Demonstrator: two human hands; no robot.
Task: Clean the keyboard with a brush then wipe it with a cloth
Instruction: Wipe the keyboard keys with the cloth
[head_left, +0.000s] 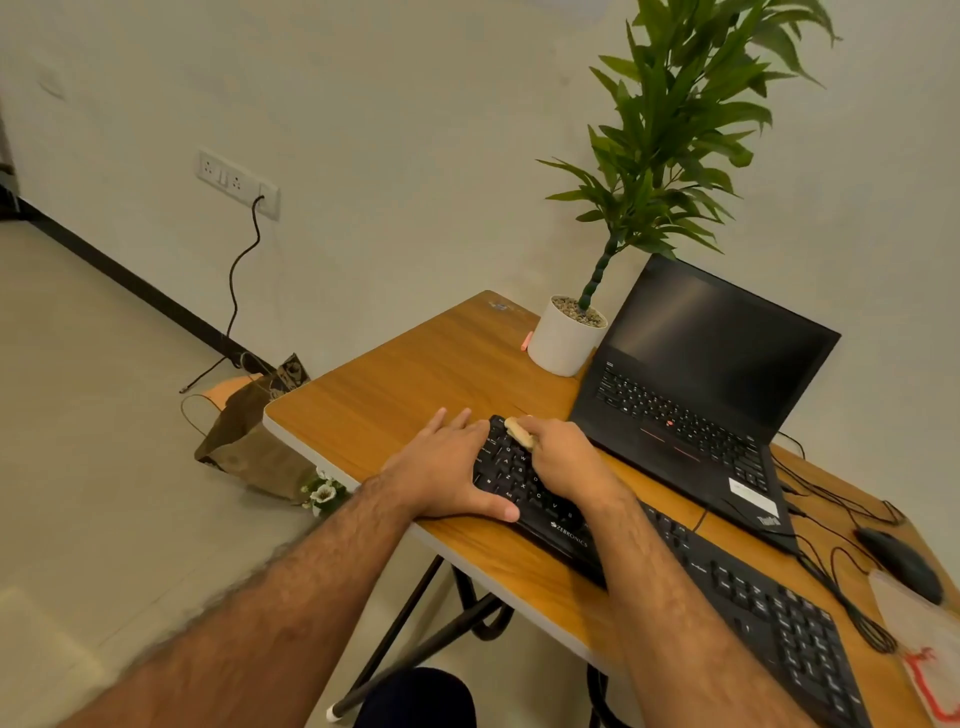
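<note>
A: What is taking up most of the frame?

B: An orange-brown wood-grain worktop (405, 364) is running from the centre to the lower right. On it, an open black laptop with a dark screen (711, 364) is sitting at centre right, and a tall green leafy plant in a white round pot (563, 343) is standing just beside the laptop's left edge, toward the top of the frame.

A: And the keyboard?

B: The long black keyboard with white lettering (753, 603) is lying diagonally from the centre to the lower right corner, just in front of the laptop.

A: What are the hands doing?

B: The left hand (447, 467) is lying open and flat, fingers spread, pressing on the keyboard's left end with the thumb along its near edge. The right hand (563, 457) is closing around a small pale wooden-handled brush (519, 432), holding it over the keys at the keyboard's upper left corner. The bristles are hidden.

A: Anything smaller?

B: A black computer mouse (904, 561) is resting at the right edge, touching a whitish cloth with red stitching (919, 639) at lower right. A crumpled brown paper bag (249, 441) is sitting on the floor left of the worktop.
</note>
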